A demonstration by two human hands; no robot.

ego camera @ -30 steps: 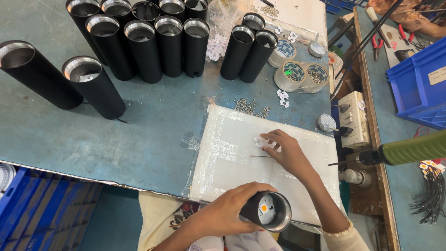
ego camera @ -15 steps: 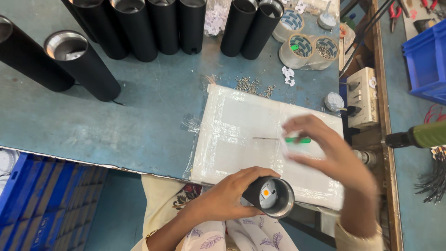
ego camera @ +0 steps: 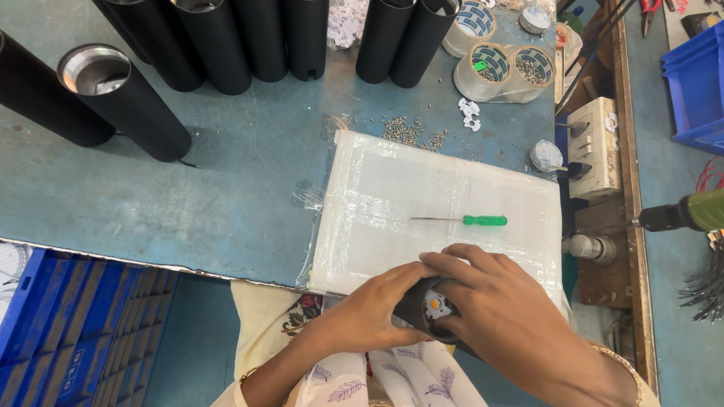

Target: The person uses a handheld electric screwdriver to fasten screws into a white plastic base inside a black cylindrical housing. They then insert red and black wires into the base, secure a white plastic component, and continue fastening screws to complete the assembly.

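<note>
My left hand [ego camera: 373, 313] grips a black cylindrical housing [ego camera: 422, 309] at the near table edge, its open end showing a small round part with an orange centre. My right hand [ego camera: 501, 316] is over that open end, fingers curled against the rim and reaching inside. A green-handled screwdriver [ego camera: 483, 220] lies by itself on the white plastic-wrapped pad [ego camera: 422, 188] just beyond my hands.
Several black tubes [ego camera: 249, 38] stand and lie along the far side of the blue-grey table [ego camera: 226, 173]. Tape rolls holding screws [ego camera: 494, 64], loose screws [ego camera: 407, 132], a switch box [ego camera: 592, 147], a green power screwdriver [ego camera: 690, 212] and blue crates [ego camera: 75, 324] surround the pad.
My right hand left the pad, moved back toward me and now rests on the open end of the housing. The screwdriver stays on the pad.
</note>
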